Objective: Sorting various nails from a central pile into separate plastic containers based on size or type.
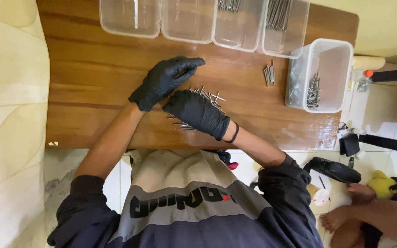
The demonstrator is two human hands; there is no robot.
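Two gloved hands sort a nail pile (203, 98) on the tabletop (93, 69): right hand (198, 112) spread flat on it, left hand (166, 78) fingers loosely curled, apparently empty; next likely calls for pinching matching nails.

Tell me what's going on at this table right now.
A person in black gloves is working over a pile of nails on a wooden table. The right hand rests on the pile; the left hand hovers beside it, fingers curled. A small bundle of nails lies apart. Clear plastic containers stand along the far edge, some holding nails.
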